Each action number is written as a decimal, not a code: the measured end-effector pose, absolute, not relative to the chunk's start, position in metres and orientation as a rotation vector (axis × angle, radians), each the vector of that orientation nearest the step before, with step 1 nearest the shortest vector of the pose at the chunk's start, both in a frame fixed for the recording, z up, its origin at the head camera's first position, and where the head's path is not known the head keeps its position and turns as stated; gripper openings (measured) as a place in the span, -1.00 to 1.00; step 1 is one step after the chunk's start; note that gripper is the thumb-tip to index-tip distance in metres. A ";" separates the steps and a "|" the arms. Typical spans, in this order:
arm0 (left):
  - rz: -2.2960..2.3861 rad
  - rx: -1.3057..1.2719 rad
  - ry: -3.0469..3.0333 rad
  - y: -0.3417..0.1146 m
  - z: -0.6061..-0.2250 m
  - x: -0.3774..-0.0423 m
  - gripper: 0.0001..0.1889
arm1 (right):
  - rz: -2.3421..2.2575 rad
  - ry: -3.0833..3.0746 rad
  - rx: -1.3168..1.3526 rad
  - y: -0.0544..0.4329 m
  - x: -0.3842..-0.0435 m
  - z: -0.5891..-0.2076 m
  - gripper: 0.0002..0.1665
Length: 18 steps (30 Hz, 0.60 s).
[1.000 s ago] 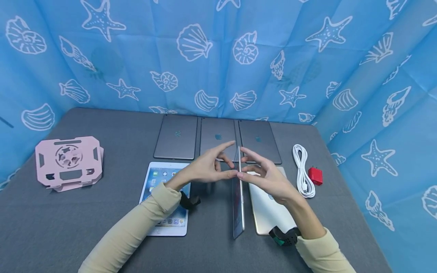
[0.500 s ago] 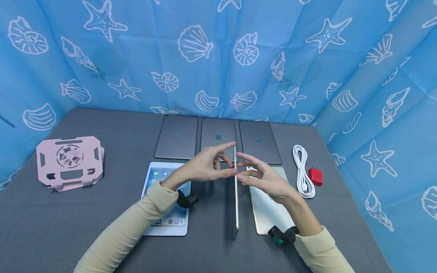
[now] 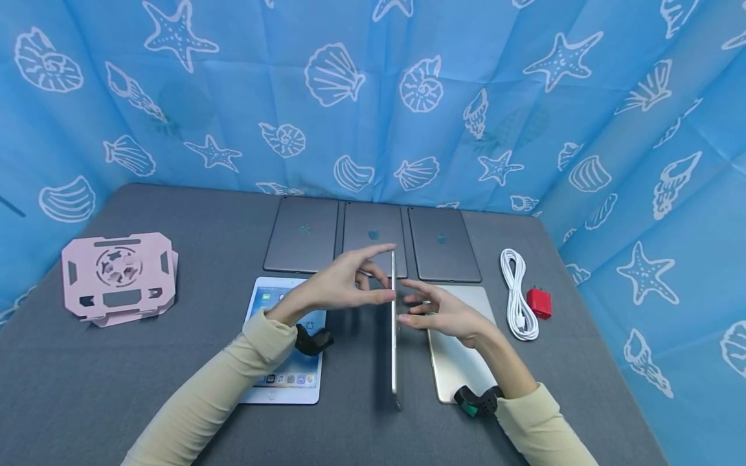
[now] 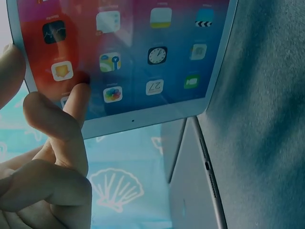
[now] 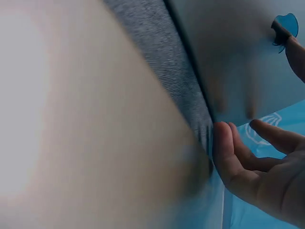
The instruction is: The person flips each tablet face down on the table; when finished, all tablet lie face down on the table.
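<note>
A tablet (image 3: pixel 394 336) stands upright on its long edge mid-table, seen edge-on from the head. My left hand (image 3: pixel 358 278) holds it along the upper edge, thumb and index finger at the rim. In the left wrist view, curled fingers (image 4: pixel 76 107) lie against the lit screen (image 4: pixel 138 52) full of app icons. My right hand (image 3: pixel 445 310) is on the other side, fingers loosely spread close to the tablet's back (image 5: pixel 228 52). Under the right forearm lies a gold-backed tablet (image 3: pixel 460 369); beneath the left one, a white tablet (image 3: pixel 291 395) shows its lit screen.
Three dark grey tablets, left (image 3: pixel 300 239), middle (image 3: pixel 364 223) and right (image 3: pixel 445 249), lie back-up in a row at the far edge. A pink stand (image 3: pixel 140 265) is on the left. A coiled white cable (image 3: pixel 515 291) and red charger (image 3: pixel 539 302) lie right.
The upright tablet has shifted left and turned from slightly tilted to nearly edge-on. My left hand moved left with it. My right fingers have come away from its top edge and lowered.
</note>
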<state>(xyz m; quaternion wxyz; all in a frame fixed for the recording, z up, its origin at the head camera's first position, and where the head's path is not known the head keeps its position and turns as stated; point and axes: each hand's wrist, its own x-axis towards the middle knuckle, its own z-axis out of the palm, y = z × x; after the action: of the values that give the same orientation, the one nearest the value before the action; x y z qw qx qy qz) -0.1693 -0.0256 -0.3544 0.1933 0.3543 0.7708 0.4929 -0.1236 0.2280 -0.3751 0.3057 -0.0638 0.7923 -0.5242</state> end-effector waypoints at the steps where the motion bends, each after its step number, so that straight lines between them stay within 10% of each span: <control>1: 1.383 0.993 2.161 -0.027 -0.354 -0.170 -0.12 | -1.374 2.105 -0.165 0.228 -0.124 -0.377 0.00; 18: 1.375 0.937 2.144 -0.052 -0.357 -0.176 -0.06 | -1.159 2.271 -0.239 0.216 -0.122 -0.381 0.01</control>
<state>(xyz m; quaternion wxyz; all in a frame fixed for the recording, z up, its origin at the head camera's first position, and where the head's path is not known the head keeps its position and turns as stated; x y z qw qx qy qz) -0.1756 -0.0516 -0.3568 0.2121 0.3375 0.7720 0.4951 -0.1220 0.2160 -0.3805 0.2863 -0.0895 0.8498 -0.4335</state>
